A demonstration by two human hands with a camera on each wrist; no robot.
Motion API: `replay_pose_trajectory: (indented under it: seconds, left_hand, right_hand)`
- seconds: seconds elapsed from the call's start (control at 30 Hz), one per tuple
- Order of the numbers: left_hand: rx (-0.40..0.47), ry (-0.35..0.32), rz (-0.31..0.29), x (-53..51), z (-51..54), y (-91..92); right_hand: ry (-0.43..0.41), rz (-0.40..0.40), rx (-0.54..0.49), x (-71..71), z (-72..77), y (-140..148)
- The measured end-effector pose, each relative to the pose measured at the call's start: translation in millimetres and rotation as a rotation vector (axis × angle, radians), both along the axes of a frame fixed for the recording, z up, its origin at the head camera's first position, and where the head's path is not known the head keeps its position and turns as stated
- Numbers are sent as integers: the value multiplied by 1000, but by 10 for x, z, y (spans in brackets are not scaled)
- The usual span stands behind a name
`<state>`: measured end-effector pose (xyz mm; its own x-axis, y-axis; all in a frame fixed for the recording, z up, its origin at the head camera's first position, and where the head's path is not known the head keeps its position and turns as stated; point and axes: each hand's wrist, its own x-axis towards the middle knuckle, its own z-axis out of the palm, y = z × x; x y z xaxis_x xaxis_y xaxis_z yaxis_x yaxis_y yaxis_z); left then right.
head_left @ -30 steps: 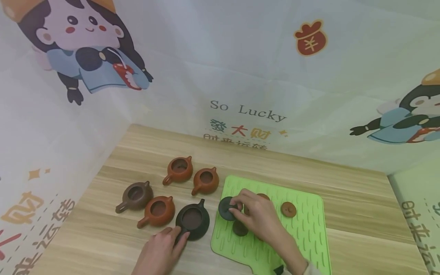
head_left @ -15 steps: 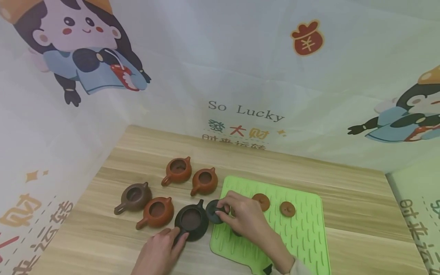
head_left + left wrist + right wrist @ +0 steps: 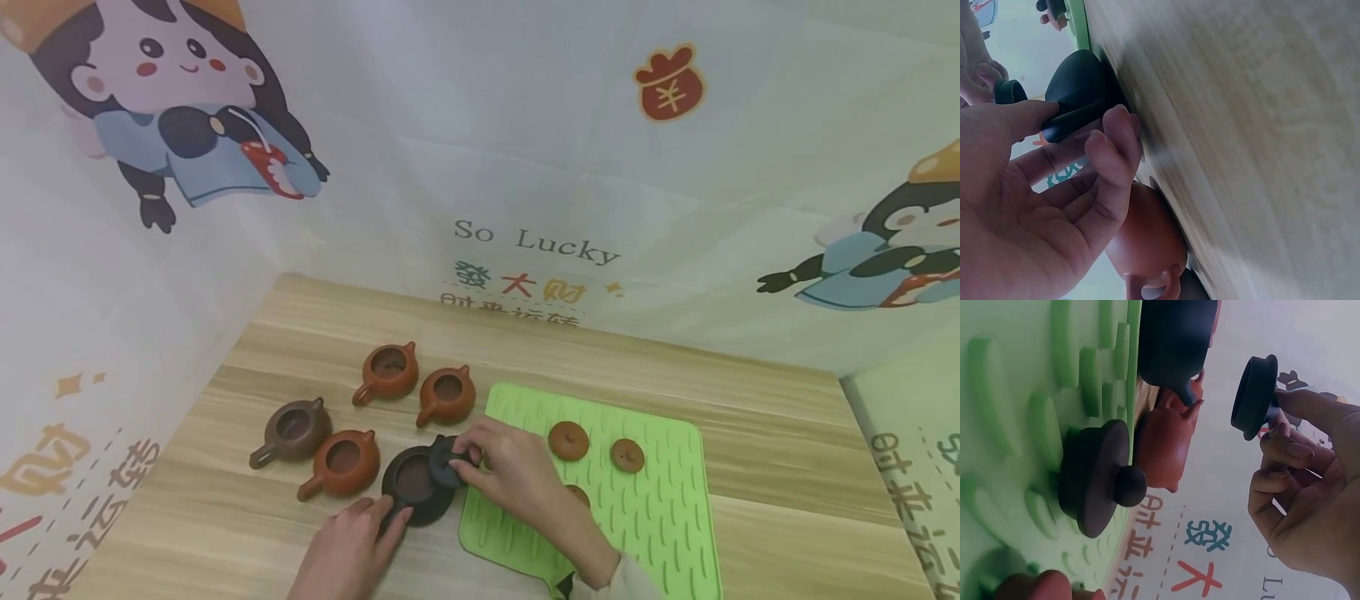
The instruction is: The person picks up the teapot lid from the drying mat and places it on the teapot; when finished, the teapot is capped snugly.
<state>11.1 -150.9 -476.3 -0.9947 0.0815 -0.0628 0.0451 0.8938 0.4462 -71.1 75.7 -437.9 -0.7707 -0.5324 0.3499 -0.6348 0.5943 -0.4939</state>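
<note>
The right hand (image 3: 506,468) is out over the left edge of the green mat (image 3: 645,521), thumb and fingers pinching the black lid (image 3: 444,468) by its knob. That lid hangs above the black teapot (image 3: 426,502), just left of the mat, overlapping its mat-side rim in the head view, clear of it and unseated. On the teapot's side away from the mat, the left hand (image 3: 347,546) has the handle pinched between thumb and fingers.

Early going, by my reckoning! One lid is off the mat and in hand; four lie on it: the larger reddish lid (image 3: 567,440), the small reddish lid (image 3: 627,456), a half-hidden reddish lid (image 3: 578,493) by the right forearm, and the dark brown lid (image 3: 1099,481), clear only in the right wrist view. Left of the mat, all five pots stand uncovered, the brown teapot (image 3: 303,432) farthest out.

Now the lines: the black teapot stands upright, spout pointing away from the person, handle back towards them. Its long axis runs handle to spout, slanting towards the mat's far left corner. The black lid sits roughly level, knob up in the fingers, flange facing down; round as it is, it has no long axis across.
</note>
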Motion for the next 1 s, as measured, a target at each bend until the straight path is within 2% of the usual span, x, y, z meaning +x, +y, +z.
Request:
replay_pose_trajectory:
  seconds: [0.27,0.43,0.47,0.53,0.7,0.83,1.0]
  left_hand:
    - [1,-10,-1,18,-14,-11]
    - [22,52,-3,47,-20,-4]
    - [28,74,-6,60,-57,-13]
    - [23,139,-18,60,-236,-51]
    - [-28,238,-33,-27,-750,-168]
    - [-51,233,-30,-41,-842,-196]
    - [-51,202,-29,14,-846,-200]
  right_hand:
    - [-20,9,17,-18,-16,-103]
    - [-16,21,24,-17,-5,-163]
    - [-11,22,24,-12,-6,-173]
    - [0,23,28,-16,-6,-186]
    - [19,22,35,-56,-3,-194]
    - [15,23,33,-60,-12,-201]
    - [1,26,22,-25,-44,-211]
